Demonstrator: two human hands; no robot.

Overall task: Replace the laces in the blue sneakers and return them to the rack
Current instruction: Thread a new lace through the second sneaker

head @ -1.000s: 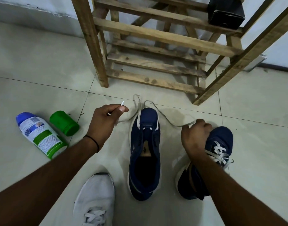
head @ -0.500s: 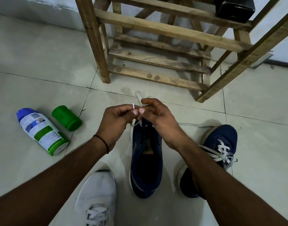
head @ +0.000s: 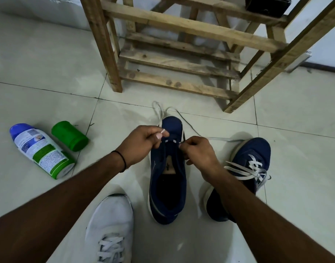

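Both hands have parted (each pinching lace) over the blue sneaker

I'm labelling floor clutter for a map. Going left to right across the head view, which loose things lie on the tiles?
Spray can → green cap → white sneaker → unlaced blue sneaker → laced blue sneaker.

**Colours on the tiled floor**

Two dark navy fabric sneakers have white soles; the right one carries pale grey-white flat laces. Near left, a white sneaker. Far left, a blue-capped, white-and-green printed spray can and a bright green plastic cap. Pale greenish-white floor tiles.
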